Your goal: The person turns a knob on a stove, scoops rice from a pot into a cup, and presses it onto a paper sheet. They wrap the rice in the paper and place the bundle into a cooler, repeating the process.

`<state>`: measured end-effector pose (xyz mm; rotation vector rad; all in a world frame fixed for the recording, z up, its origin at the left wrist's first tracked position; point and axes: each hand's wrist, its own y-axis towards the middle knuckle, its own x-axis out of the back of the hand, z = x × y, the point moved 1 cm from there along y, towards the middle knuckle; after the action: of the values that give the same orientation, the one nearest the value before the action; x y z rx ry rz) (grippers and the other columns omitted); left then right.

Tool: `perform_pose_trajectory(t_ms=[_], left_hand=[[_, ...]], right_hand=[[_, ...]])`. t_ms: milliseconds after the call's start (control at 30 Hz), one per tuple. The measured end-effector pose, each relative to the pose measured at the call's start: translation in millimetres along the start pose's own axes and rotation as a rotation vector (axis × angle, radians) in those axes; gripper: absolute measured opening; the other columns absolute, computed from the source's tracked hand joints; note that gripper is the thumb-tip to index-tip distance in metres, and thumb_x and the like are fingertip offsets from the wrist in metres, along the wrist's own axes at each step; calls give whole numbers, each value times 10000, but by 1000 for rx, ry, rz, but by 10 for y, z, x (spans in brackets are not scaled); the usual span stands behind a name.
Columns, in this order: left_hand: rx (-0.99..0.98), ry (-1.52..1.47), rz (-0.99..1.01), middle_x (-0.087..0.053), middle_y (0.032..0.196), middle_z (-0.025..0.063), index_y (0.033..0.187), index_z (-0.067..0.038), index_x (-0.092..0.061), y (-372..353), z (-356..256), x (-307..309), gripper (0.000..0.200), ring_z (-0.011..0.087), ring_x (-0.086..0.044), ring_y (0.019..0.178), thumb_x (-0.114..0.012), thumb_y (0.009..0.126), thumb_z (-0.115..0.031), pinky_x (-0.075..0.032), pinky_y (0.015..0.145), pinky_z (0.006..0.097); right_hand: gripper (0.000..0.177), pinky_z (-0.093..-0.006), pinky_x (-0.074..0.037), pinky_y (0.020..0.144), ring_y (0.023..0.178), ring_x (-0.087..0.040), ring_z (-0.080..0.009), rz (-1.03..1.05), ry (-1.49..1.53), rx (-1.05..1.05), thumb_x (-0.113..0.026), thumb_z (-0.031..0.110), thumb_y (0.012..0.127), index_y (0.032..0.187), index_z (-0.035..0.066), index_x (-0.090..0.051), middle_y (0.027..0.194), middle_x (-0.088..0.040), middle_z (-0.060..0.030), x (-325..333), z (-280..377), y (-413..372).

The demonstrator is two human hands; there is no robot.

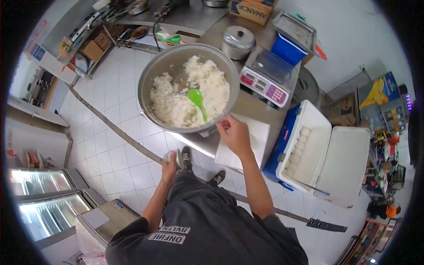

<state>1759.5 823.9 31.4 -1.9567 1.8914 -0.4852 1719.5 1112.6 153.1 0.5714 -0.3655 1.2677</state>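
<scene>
A large metal pot holds loose white cooked rice. On the rice lies a bright green rice paddle, its handle toward the near rim. My right hand is closed at the pot's near right rim, thumb and fingers pinched there beside a side handle. Low by my left leg, my left hand is closed around a thin silvery object, seen edge-on. It looks like a small metal bowl or dish, but its full shape is hidden.
A white board or sheet lies under my right forearm. On the steel counter stand a digital scale and a lidded pot. An open cooler with several round white items sits right. A long strip crosses the tiled floor.
</scene>
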Motion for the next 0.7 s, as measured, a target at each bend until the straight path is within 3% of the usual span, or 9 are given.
perform_pose_trajectory(t_ms=[67,100,167,200,267,400,467,700], left_hand=[[29,-120,-58,-614,998,51,1225,-11,-547,71,-218,167,489,139,-578,874,-492,1012,-447,-488,747,293],[30,-134,-59,-614,998,51,1225,-11,-547,119,-322,272,489,139,-578,874,-492,1012,-447,-488,747,293],[69,-347,-54,-601,998,51,1210,-36,-550,280,-491,548,461,151,-581,903,-487,1012,-447,-494,761,311],[53,-356,-61,-595,1021,51,1198,-60,-552,372,-546,711,437,158,-583,932,-484,1013,-450,-505,771,333],[57,-398,-92,-592,1032,50,1205,-60,-548,662,-572,1058,442,158,-580,946,-486,1012,-453,-503,781,339],[125,-496,-150,-558,1018,23,1171,-79,-523,1067,-812,1548,410,157,-536,917,-460,1021,-456,-459,803,360],[124,-504,-116,-562,1058,38,1236,-91,-513,1307,-894,1721,440,171,-541,964,-464,1016,-469,-465,844,374],[-7,-435,-12,-558,1231,101,1472,-114,-313,1878,-1653,1404,598,205,-537,1120,-508,1008,-437,-454,949,377]], right_hand=[[115,-436,-540,700,792,-699,-310,120,-322,44,-608,70,837,929,43,-673,823,-708,-153,-459,48,589],[115,-436,-540,700,792,-699,-310,127,-333,51,-608,70,837,929,43,-673,823,-708,-153,-662,3,824],[169,-446,-554,755,863,-696,-356,356,-752,-3,-568,29,836,941,12,-700,878,-704,-201,-1142,-123,1194],[169,-446,-554,755,863,-696,-356,354,-759,2,-568,29,836,941,12,-700,878,-704,-201,-1329,-177,1306],[197,-447,-559,798,936,-682,-397,587,-843,-56,-547,-4,833,945,-32,-707,934,-697,-236,-1573,-333,1472],[198,-439,-560,811,977,-676,-389,557,-849,-200,-562,3,823,953,-48,-701,986,-690,-250,-1713,-492,1627],[240,-408,-562,828,968,-687,-362,547,-896,-352,-692,52,713,944,-13,-709,968,-688,-268,-1660,-512,1741],[284,-435,-537,861,997,-671,-384,865,-924,-559,-611,76,770,1009,-62,-674,1044,-666,-294,-1300,-57,2261]])
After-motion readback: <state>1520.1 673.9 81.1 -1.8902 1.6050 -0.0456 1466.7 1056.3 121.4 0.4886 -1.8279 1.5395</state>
